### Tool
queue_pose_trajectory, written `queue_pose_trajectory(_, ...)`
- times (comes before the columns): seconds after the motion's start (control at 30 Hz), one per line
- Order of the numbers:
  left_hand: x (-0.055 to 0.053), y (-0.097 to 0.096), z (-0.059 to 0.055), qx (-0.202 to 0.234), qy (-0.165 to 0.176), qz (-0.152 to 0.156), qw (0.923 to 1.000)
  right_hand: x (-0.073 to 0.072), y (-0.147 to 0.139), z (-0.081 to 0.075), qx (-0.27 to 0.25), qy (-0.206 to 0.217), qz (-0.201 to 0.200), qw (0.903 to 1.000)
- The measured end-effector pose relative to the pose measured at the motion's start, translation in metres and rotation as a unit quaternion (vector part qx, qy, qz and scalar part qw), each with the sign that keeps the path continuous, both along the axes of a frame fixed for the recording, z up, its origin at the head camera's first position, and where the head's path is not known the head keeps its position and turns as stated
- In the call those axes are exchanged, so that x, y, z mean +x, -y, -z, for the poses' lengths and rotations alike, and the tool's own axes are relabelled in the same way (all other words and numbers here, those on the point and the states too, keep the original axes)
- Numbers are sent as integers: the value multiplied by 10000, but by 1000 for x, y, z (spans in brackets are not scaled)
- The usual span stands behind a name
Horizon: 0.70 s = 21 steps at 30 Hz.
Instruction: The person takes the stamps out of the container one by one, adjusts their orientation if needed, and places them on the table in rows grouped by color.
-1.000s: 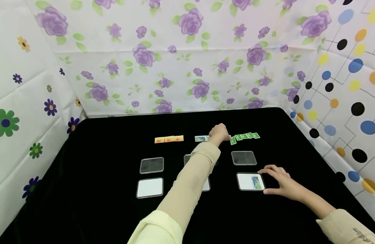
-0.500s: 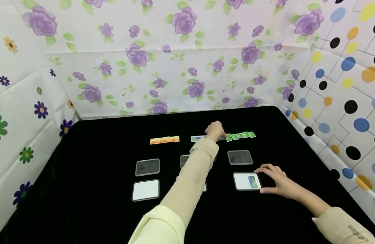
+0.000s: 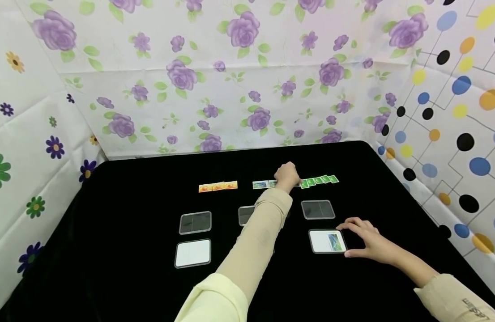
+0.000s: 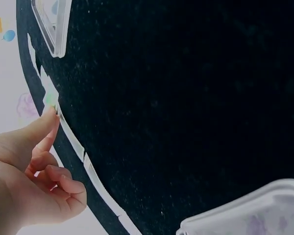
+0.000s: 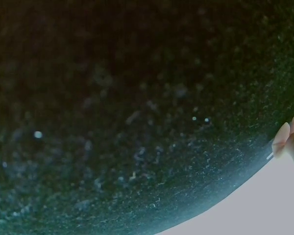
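Note:
My left hand point(image 3: 287, 177) reaches across to the far side of the black table. Its thumb and forefinger pinch the near-left green stamp point(image 4: 51, 94) of a row, while the other fingers curl in. More green stamps point(image 3: 322, 180) overlap to its right; blue picture stamps point(image 3: 260, 184) lie to its left, partly hidden by the hand. With thumb and fingers at two right corners, my right hand point(image 3: 368, 240) holds a clear case point(image 3: 312, 241) containing a white card point(image 3: 320, 240) and a landscape stamp point(image 3: 335, 242). Only fingertips point(image 5: 281, 137) of that hand show in the right wrist view.
Three orange stamps point(image 3: 218, 187) lie at the back left. Transparent lids point(image 3: 195, 222) form a row in the middle, one partly behind my left sleeve point(image 3: 251, 241). A case with a white card point(image 3: 193, 253) is at the front left. Patterned cloth walls point(image 3: 215, 80) surround the table.
The pinched green stamp, first tilted and slightly apart, now lies closer in line with the other green ones. The head view has shifted slightly. My right hand stays at the case.

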State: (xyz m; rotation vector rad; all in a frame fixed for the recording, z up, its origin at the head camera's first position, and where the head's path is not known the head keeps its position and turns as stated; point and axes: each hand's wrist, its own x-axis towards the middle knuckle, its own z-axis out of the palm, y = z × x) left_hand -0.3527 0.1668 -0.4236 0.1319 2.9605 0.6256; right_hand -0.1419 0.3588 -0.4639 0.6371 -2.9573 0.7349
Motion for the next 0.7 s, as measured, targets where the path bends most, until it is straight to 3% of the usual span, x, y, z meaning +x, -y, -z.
queue_pose_trajectory(0.5,-1,-14,1,53,-104,-418,9991,0,-1,0,-33,-29,16,10000)
queue_pose_trajectory(0.7,4,-15,1,-23,-147,-174,9997,0,-1,2,-22,2,61,10000)
